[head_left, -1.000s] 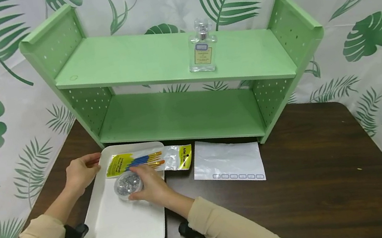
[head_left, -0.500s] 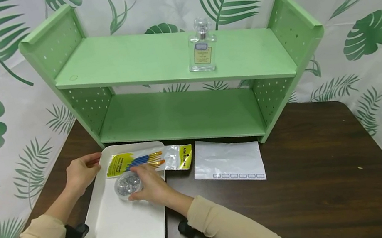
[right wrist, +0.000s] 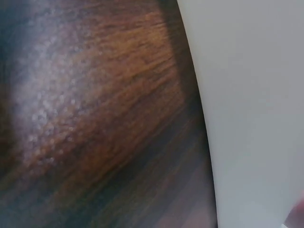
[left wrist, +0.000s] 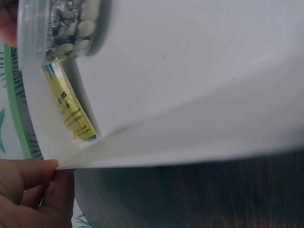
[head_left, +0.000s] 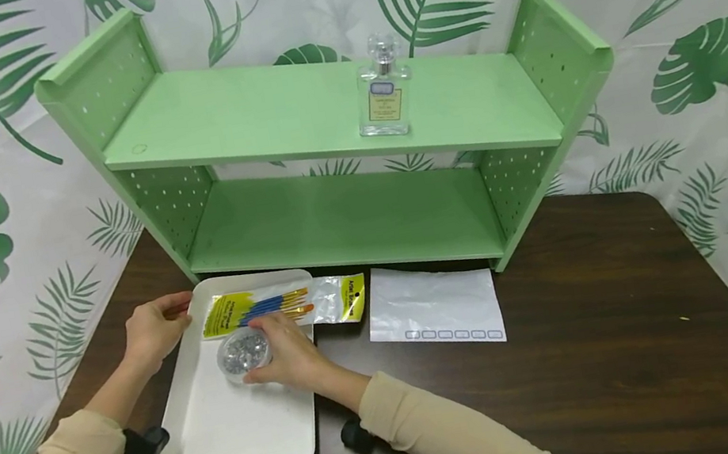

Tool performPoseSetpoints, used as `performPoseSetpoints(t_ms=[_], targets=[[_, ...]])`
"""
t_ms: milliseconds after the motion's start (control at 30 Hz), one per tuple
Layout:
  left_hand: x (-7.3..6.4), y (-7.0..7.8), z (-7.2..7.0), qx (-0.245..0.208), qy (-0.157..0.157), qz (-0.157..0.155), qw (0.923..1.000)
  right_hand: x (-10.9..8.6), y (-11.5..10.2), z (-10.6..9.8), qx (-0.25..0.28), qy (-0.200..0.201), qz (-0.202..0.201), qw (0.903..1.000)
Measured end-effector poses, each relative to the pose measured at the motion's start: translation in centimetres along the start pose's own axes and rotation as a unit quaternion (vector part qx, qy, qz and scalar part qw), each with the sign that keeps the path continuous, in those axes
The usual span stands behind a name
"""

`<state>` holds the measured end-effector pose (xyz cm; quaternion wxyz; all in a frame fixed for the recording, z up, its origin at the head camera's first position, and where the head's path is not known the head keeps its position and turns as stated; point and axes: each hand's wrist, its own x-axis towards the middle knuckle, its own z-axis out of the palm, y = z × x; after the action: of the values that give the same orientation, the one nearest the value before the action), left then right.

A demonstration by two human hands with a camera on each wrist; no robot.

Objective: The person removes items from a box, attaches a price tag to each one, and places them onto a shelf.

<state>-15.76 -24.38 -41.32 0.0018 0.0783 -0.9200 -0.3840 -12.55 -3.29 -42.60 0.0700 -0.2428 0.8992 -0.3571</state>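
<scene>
My right hand [head_left: 290,354] grips a round clear plastic tub [head_left: 243,355] from its right side, thumb in front and fingers behind. Small shiny silver discs that look like thumbtacks fill the tub, which sits over the upper part of a white tray [head_left: 246,431]. At the tray's far left corner, my left hand [head_left: 154,334] pinches the rim; the left wrist view shows thumb and fingers [left wrist: 40,173] right at that edge. A yellow packet of blue-handled paintbrushes [head_left: 276,306] lies behind the tub, partly in the tray and sticking out over its right side.
A green two-tier shelf [head_left: 334,220] stands behind the tray. On its upper board is a glass perfume bottle [head_left: 384,99]. A white sheet with small labels [head_left: 433,304] lies right of the packet on the dark wooden table [head_left: 594,349].
</scene>
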Motion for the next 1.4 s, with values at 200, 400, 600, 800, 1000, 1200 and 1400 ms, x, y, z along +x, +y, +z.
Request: performPoseSetpoints(t_ms=[200,400,600,800,1000,1200,1400], targets=[[0.0,-0.1,0.1,0.003,0.004,0.003,1.0,-0.3,0.0,-0.6,0.014,0.011,-0.005,0.9998],[0.0,-0.2,0.2,0.001,0.003,0.001,1.0,-0.7,0.0,-1.3,0.038,0.01,0.008,0.9992],[0.0,-0.2,0.4,0.0,0.002,-0.003,1.0,-1.5,0.5,-2.8,0.126,0.013,0.018,0.9918],[0.0,-0.2,0.3,0.001,0.002,-0.002,1.0,-3.2,1.9,-6.0,0.209,0.023,0.02,0.9774],[0.1,-0.2,0.3,0.005,0.003,0.0,1.0,-6.6,4.8,-9.7,0.228,0.04,0.024,0.9725],[0.3,-0.1,0.1,0.011,0.009,0.007,0.9999,-10.4,8.5,-12.3,0.201,0.044,0.054,0.9772],[0.3,0.0,0.1,0.002,0.003,-0.001,1.0,-13.3,11.0,-13.0,0.159,0.024,0.062,0.9851]])
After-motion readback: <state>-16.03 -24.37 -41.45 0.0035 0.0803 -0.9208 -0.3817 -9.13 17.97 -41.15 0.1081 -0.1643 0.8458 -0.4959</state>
